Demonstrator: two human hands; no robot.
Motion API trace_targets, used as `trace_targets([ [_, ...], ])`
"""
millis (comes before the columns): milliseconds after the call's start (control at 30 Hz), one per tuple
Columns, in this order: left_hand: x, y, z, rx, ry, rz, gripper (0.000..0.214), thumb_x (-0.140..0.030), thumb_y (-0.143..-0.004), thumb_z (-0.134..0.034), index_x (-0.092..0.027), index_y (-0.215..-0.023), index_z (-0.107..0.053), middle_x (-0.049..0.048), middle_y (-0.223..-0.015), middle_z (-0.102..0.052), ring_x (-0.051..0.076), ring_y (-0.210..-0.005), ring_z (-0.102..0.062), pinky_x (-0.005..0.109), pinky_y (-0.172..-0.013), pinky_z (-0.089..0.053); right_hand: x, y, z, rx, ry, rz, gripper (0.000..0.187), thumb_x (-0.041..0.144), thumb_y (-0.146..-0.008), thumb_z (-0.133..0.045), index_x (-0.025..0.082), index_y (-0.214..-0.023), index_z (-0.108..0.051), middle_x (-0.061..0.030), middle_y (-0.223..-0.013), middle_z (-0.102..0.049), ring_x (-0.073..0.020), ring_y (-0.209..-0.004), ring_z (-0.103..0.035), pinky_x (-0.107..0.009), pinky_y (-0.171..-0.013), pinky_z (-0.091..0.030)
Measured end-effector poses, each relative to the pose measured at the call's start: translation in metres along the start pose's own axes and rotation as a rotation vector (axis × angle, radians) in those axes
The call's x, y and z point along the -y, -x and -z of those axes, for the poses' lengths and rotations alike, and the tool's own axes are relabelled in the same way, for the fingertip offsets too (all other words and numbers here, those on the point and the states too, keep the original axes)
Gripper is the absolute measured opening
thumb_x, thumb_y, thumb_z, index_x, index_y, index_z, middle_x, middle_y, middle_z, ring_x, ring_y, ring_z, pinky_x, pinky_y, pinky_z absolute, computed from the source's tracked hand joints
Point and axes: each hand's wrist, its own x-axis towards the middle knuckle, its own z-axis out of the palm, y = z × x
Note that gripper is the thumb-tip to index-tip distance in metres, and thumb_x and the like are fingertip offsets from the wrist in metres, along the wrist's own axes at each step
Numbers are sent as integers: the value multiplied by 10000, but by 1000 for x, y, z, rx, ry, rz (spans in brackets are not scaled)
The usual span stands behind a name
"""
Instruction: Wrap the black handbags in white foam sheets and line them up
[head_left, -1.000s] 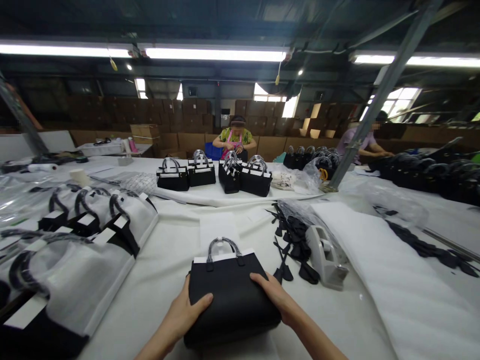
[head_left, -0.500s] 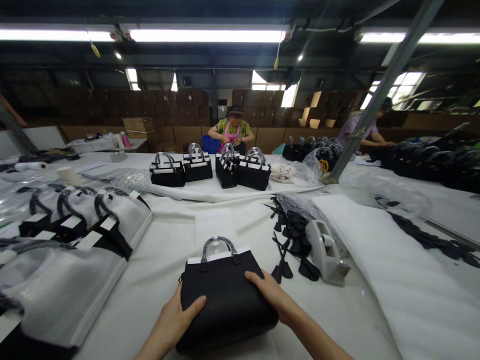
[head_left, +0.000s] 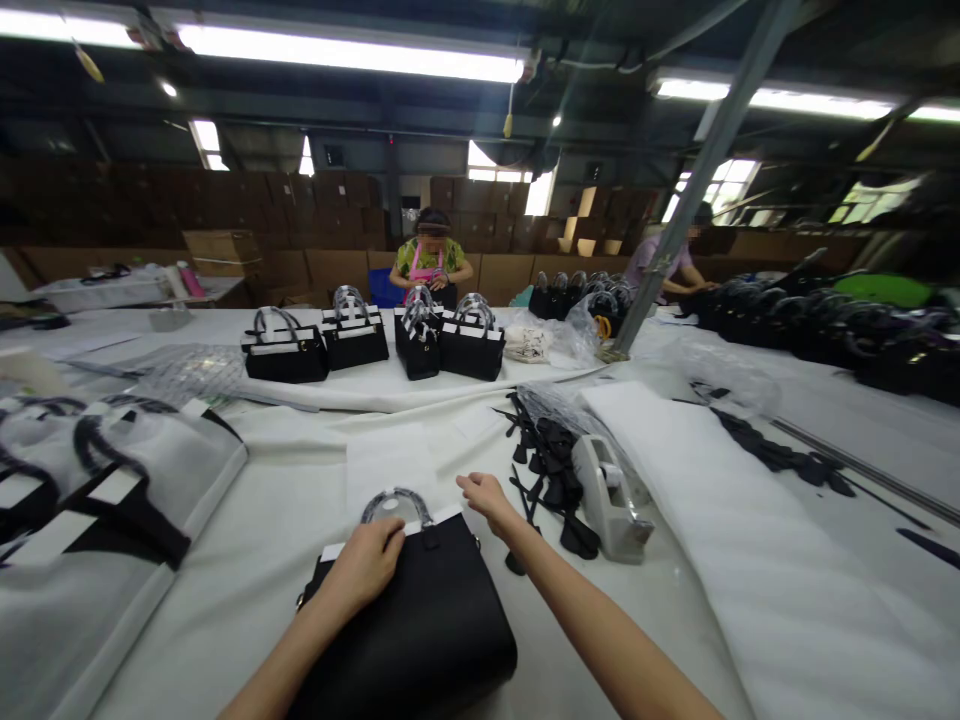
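A black handbag [head_left: 420, 620] with a plastic-wrapped top handle [head_left: 397, 497] and a white strip along its opening stands before me on the table. My left hand [head_left: 367, 560] grips its top edge near the handle's left base, thumb on the near side. My right hand [head_left: 487, 500] is off the bag, just past its upper right corner, with fingers curled together; whatever is in them, if anything, I cannot make out. A white sheet [head_left: 386, 460] lies flat behind the bag. Right of my right hand are black clochette-like straps [head_left: 555, 460] and a grey tape dispenser [head_left: 615, 510].
Handbags covered in white wrap [head_left: 150, 480] stand at the left. Several black bags [head_left: 472, 350] line the table's far side, where a person [head_left: 431, 260] works. A metal post [head_left: 690, 180] rises at the right, beside a long white foam sheet [head_left: 690, 480].
My left hand has gone from the bag's left side up to its top edge. My right hand has let go of the right side and moved forward. The view has turned right.
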Motion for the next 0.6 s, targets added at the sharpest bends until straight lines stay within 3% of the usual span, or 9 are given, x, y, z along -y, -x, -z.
trace_targets([
  [133, 3, -51, -21, 112, -120, 45, 255, -171, -863, -441, -193, -779, -681, 79, -906, -698, 227, -978, -627, 360, -904, -439, 11, -50, -32, 2, 23, -37, 374, 482, -774, -624, 130, -900, -624, -22, -700, -617, -153, -649, -580, -264, -590, -441],
  [267, 13, -82, -34, 195, -228, 185, 193, -317, -888, -544, -148, -887, -639, 64, -970, -663, 192, -956, -614, 412, -891, -474, 24, -87, -55, 35, 7, -37, 407, 478, -812, -590, 122, -1010, -599, 4, -624, -567, -116, -512, -488, -247, -495, -391],
  [367, 20, -93, -42, 240, -251, 253, 270, -390, -882, -561, -153, -996, -615, 61, -1043, -639, 187, -965, -607, 417, -882, -491, 37, -103, -63, 112, -16, 27, 442, 463, -760, -643, 125, -1044, -609, 7, -595, -563, -133, -530, -486, -241, -483, -363],
  [433, 23, -96, -44, 240, -250, 276, 282, -396, -886, -551, -161, -1031, -611, 69, -1089, -628, 193, -999, -598, 423, -901, -484, 44, -106, -68, 200, -31, 107, 372, 440, -722, -680, 133, -931, -646, 1, -622, -589, -137, -581, -510, -233, -519, -380],
  [500, 24, -95, -45, 215, -252, 296, 298, -401, -891, -542, -161, -1057, -604, 75, -1119, -620, 201, -1029, -588, 436, -919, -474, 48, -104, -71, 285, -48, 193, 287, 406, -712, -681, 139, -813, -657, -3, -670, -617, -138, -639, -530, -227, -572, -400],
  [600, 22, -90, -41, 152, -274, 324, 318, -413, -896, -528, -159, -1075, -597, 82, -1129, -619, 206, -1044, -585, 440, -930, -464, 45, -96, -67, 339, -64, 289, 203, 333, -728, -631, 154, -821, -661, 5, -732, -636, -144, -700, -543, -229, -636, -410],
])
